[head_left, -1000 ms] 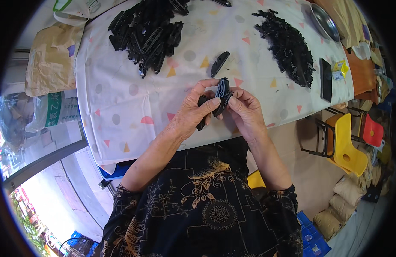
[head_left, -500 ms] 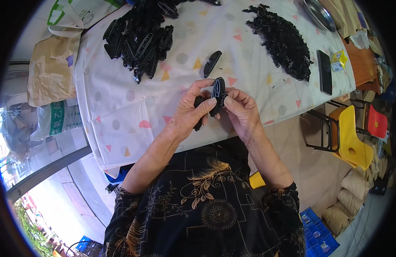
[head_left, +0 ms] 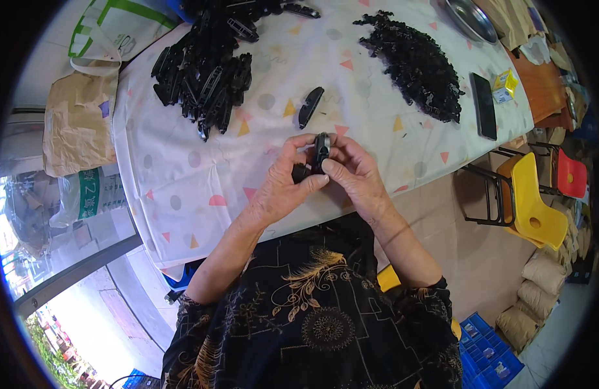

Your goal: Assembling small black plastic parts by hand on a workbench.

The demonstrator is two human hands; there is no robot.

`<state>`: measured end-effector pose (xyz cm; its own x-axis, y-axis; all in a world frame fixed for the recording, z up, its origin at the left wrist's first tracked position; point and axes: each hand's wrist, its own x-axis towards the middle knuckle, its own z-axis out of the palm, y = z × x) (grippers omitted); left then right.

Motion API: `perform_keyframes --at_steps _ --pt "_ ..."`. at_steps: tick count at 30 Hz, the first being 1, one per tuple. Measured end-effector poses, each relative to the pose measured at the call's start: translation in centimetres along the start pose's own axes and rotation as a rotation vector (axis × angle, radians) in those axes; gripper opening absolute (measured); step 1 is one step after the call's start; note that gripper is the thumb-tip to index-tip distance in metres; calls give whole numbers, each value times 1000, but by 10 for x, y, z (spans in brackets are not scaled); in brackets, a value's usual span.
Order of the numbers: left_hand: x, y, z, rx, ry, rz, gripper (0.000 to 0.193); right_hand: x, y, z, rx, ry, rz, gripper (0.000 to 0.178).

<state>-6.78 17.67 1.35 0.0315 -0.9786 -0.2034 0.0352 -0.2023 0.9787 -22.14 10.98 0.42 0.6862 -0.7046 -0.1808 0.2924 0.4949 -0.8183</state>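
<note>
In front of me, over the near part of the table, both hands hold a curved black plastic part (head_left: 321,150) upright. My left hand (head_left: 281,185) is closed, its fingers behind the part and its thumb at the lower end. A second black piece (head_left: 300,172) sits in that same palm, mostly hidden by the fingers. My right hand (head_left: 359,180) pinches the part from the other side, thumb on its near face. Just beyond my hands, a similar single black part (head_left: 311,107) lies on the cloth.
A heap of long black parts (head_left: 212,84) covers the table's far left. Tiny black pieces (head_left: 419,68) form a pile at far right, near a phone (head_left: 483,107), a yellow box (head_left: 505,86) and a metal bowl (head_left: 471,19). A yellow chair (head_left: 533,201) stands right of the table.
The held part has turned from its ribbed side to a narrower view. My right fingers have closed in around it, nearer my left hand. The whole view has shifted slightly.
</note>
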Motion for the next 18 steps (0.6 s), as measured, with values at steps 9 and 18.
perform_keyframes --at_steps 9,18 --pt "3 7 19 183 -27 -2 68 -6 9 -10 -76 34 -21 38" --pt "20 17 30 99 -99 -2 60 -13 -7 -17 -125 68 -88 30"
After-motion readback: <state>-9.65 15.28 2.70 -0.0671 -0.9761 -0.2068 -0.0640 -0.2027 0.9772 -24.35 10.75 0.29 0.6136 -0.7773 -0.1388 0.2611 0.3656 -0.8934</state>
